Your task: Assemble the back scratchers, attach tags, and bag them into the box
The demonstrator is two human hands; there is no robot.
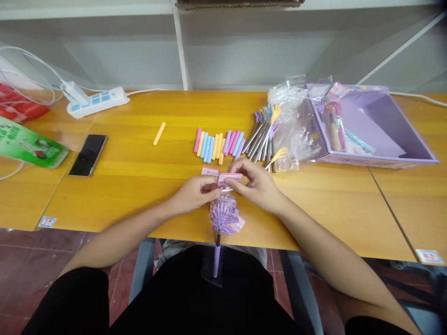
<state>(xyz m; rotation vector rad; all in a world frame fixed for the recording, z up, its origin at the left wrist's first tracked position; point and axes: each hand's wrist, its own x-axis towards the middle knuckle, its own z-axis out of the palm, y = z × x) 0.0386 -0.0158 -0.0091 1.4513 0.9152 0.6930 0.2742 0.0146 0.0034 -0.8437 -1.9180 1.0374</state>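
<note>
A purple back scratcher (pixel 220 218) in a clear plastic bag hangs down toward my lap, its handle past the table's front edge. My right hand (pixel 256 184) pinches the pink header card (pixel 229 178) at the top of that bag. My left hand (pixel 197 193) is closed on the left side of the bag's top; exactly what its fingertips grip is partly hidden. Another pink card (pixel 209 172) shows just above the left fingers. Several purple and pink printed cards (pixel 237 223) lie under the scratcher's hand-shaped head.
Coloured handle tubes (pixel 211 146) lie in a row ahead, with one yellow tube (pixel 159 133) apart. Metal-stemmed scratchers (pixel 260 135), clear bags (pixel 293 125) and a purple box (pixel 377 125) are to the right. A phone (pixel 88 156), power strip (pixel 99 102) and green carton (pixel 31 144) are left.
</note>
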